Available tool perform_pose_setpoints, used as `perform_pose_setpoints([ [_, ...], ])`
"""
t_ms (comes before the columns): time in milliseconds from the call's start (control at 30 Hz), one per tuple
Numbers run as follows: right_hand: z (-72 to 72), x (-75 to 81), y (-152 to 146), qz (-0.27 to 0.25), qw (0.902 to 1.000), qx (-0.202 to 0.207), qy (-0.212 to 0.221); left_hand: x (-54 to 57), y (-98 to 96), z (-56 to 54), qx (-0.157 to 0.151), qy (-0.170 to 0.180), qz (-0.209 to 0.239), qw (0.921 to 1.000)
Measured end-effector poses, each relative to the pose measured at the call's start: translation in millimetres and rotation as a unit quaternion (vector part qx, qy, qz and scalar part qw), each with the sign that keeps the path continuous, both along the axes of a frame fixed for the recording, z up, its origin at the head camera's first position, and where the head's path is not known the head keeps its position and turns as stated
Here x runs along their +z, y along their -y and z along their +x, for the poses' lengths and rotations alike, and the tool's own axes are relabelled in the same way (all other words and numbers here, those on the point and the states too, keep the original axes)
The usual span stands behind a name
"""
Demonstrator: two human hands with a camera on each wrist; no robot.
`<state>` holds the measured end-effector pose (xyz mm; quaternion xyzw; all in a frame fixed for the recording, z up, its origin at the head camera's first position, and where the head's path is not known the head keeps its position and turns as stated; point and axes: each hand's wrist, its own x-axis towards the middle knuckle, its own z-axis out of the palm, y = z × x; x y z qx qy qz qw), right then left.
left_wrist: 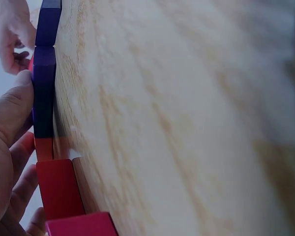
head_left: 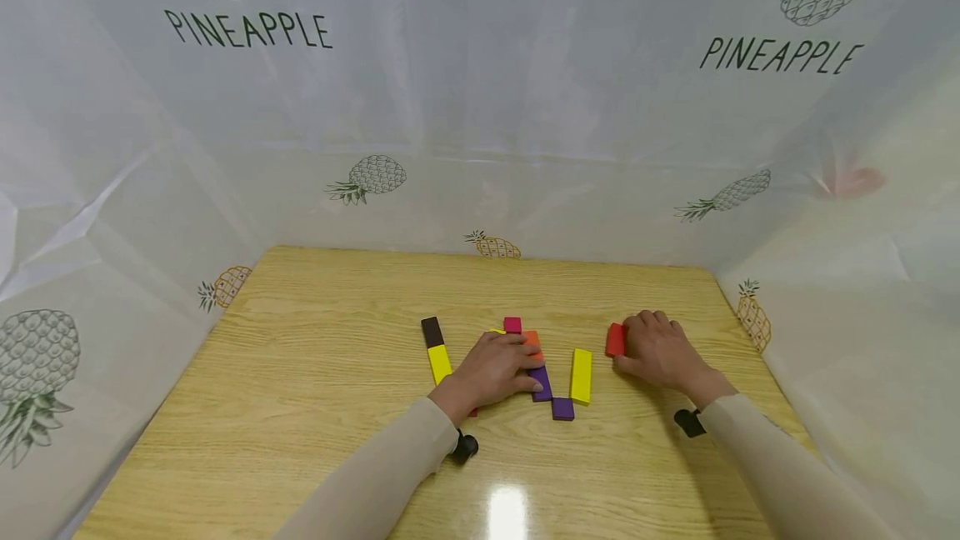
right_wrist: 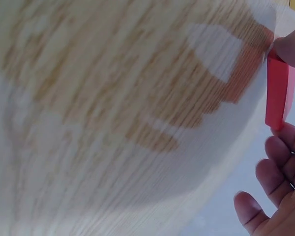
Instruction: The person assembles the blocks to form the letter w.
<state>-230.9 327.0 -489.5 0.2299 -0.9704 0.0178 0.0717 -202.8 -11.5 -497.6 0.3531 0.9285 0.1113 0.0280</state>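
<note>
In the head view, my left hand (head_left: 495, 369) lies over a row of blocks mid-table. Its thumb touches a purple block (head_left: 542, 386), and its fingertips rest on an orange block (head_left: 532, 340). The left wrist view shows the thumb (left_wrist: 19, 98) against the purple block (left_wrist: 44, 88), fingers spread behind the row. A red block (left_wrist: 61, 189) and a magenta block (left_wrist: 83, 225) sit at the row's near end there. To the right, my right hand (head_left: 663, 352) pinches a red block (head_left: 615, 340) by its ends, thumb at one and index finger at the other (right_wrist: 278, 93).
A smaller purple block (head_left: 562, 409) meets the row's front end, beside an upright-lying yellow block (head_left: 581, 376). Left of my left hand lie a dark brown block (head_left: 432, 332) and a yellow block (head_left: 439, 363) end to end. White pineapple-printed sheeting (head_left: 480, 107) surrounds the wooden table (head_left: 300, 373).
</note>
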Motion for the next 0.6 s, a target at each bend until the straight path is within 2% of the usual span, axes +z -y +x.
perform_pose_setpoints([
  [333,-1.6,4.2,3.1,0.003,0.9995,0.013,-0.03,0.4,0.5,-0.3,-0.001,0.001,0.001,1.0],
  [600,-6.2,12.0,13.1,0.002,0.9994,0.02,-0.028,-0.3,1.0,-0.6,-0.005,-0.005,0.003,1.0],
])
